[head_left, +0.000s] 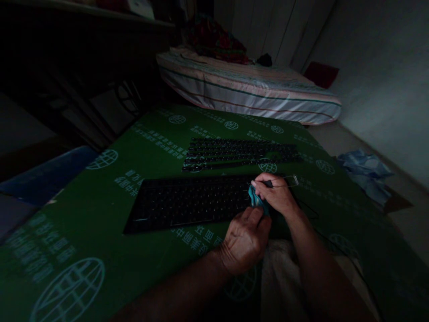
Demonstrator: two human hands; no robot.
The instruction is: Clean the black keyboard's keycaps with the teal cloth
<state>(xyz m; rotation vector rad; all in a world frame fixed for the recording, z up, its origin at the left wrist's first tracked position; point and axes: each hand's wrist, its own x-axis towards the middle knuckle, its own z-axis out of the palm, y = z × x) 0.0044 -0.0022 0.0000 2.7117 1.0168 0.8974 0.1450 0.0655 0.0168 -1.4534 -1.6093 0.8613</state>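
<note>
Left forearm (181,284): nearest the camera, reaching in from the bottom edge, pale fabric (278,277) between it and the right forearm (311,250)

Left hand (246,237): fingers curled closed, gripping the lower end of the teal cloth (255,197), just in front of the keyboard's right part

Right hand (275,194): thumb and fingertips drawn together in a pinch at the cloth's upper end, with a thin wire piece (295,180) running through the grip, its looped end sticking out to the right

Cloth handling: probably best kept bunched small and taut between both hands, worked with light fingertip pressure

Wire handling: its loop should be pointed away from the keyboard, I judge, since it could snag; dim light calls for slow, short strokes

Keyboard (187,201): flat on the green tabletop (100,197), mostly left of the hands, its right end behind them; whether cloth touches it, I cannot tell

Keycap rows (217,150): beyond the keyboard, apart from both hands

Cable (310,210): dark, on the tabletop beside the right forearm
</note>
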